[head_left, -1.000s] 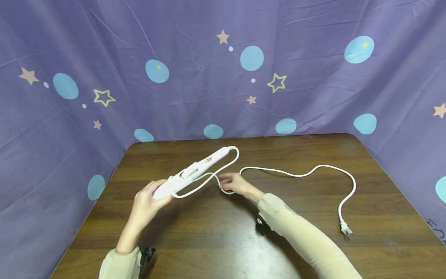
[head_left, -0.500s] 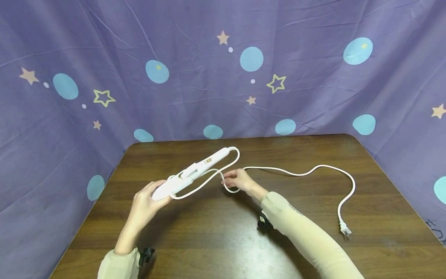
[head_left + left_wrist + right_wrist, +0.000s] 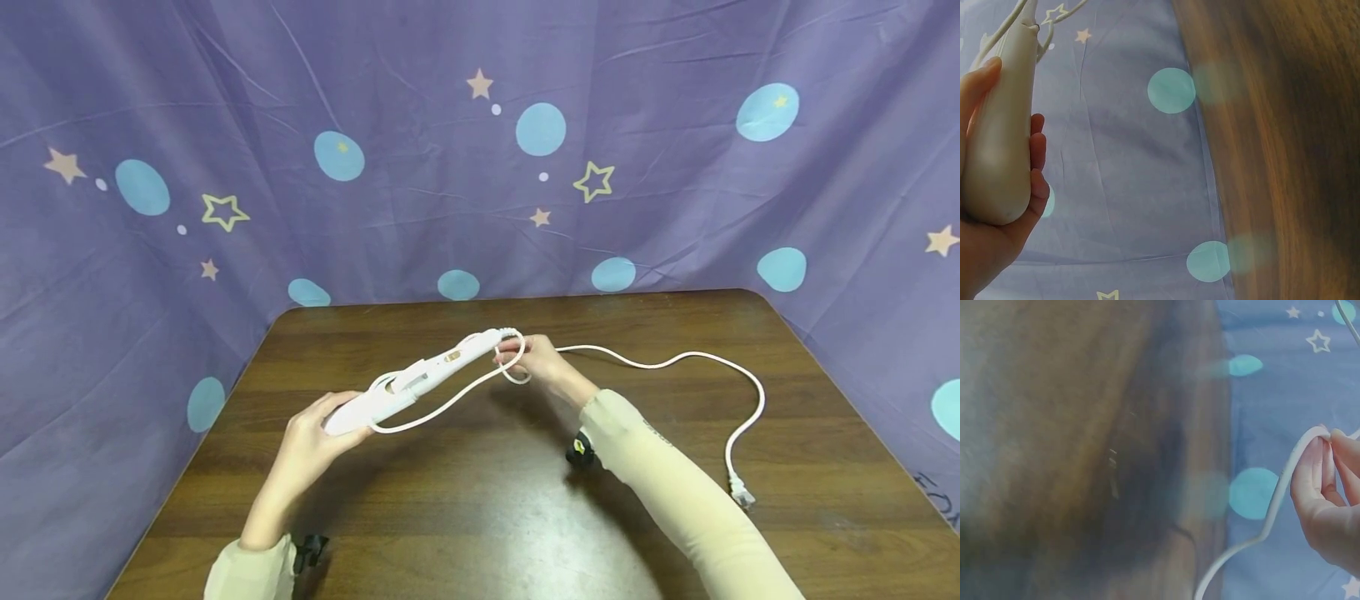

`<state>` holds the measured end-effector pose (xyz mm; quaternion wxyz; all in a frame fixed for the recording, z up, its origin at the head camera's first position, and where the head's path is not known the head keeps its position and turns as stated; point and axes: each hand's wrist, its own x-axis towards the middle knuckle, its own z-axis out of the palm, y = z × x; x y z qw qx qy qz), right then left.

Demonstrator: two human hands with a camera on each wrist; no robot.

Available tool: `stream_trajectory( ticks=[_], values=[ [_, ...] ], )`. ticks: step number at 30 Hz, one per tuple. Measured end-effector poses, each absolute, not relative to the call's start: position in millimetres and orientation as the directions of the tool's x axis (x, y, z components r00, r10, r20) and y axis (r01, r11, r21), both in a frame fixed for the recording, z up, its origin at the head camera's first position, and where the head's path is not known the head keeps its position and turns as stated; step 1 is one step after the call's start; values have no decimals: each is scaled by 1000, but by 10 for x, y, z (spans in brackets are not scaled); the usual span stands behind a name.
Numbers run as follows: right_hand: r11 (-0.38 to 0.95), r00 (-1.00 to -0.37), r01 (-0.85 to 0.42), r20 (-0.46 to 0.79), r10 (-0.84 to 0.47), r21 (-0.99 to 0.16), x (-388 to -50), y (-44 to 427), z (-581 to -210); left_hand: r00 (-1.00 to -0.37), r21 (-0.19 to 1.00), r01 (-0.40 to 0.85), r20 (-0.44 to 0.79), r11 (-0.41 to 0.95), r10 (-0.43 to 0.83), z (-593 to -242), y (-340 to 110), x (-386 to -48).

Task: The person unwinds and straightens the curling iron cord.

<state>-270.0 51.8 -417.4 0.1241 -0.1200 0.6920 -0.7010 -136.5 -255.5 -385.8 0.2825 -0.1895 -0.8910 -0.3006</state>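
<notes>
A white hair iron [image 3: 427, 375] is held up over the table, tilted with its cord end toward the back right. My left hand [image 3: 306, 433] grips its wide rounded end; in the left wrist view the thumb and fingers wrap that smooth end [image 3: 1004, 144]. Part of the white cord [image 3: 652, 367] passes round the iron's body, and a loop hangs along its near side. Close to the cord end, my right hand [image 3: 545, 364] pinches the cord; the right wrist view shows the cord [image 3: 1280, 487] between its thumb and fingertips.
From the right hand, the cord runs in curves across the brown wooden table [image 3: 465, 500] to a two-pin plug [image 3: 741, 493] at the right. A purple curtain [image 3: 420, 233] with stars and blue dots stands behind the table. Black wrist cameras sit by both sleeves.
My right hand has moved right and farther back with the cord, drawing its held part up beside the iron's cord end. That end has dipped slightly. The left hand stays nearly still.
</notes>
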Motion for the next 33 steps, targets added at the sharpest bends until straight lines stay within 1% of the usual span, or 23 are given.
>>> stream_trajectory(
  ticks=[5,9,12,14,17,24,27,33],
  values=[
    [55,-944,-52,31,-327,-997,-2759,642,-4045,-763,409,527,614,744,202,-3866,-2557,-1372],
    [26,-941,-52,40,-337,-998,-2813,729,-3957,-762,381,538,601,752,241,-3870,-2551,-1375],
    [-32,-935,-29,39,-352,-999,-2829,784,-3896,-765,360,538,587,763,263,-3870,-2542,-1375],
    [-48,-933,-35,50,-357,-998,-2830,825,-3862,-768,352,534,583,768,267,-3867,-2537,-1377],
    [-61,-928,-48,67,-367,-997,-2812,883,-3805,-773,346,524,578,778,263,-3863,-2532,-1382],
    [-31,-910,-94,99,-402,-995,-2698,1001,-3668,-801,337,472,550,814,237,-3854,-2529,-1389],
    [-17,-910,-93,92,-405,-996,-2641,1041,-3622,-811,335,462,534,821,238,-3851,-2524,-1384],
    [-7,-898,-124,115,-424,-992,-2571,1057,-3541,-798,284,477,536,832,274,-3846,-2502,-1390]
  ],
)
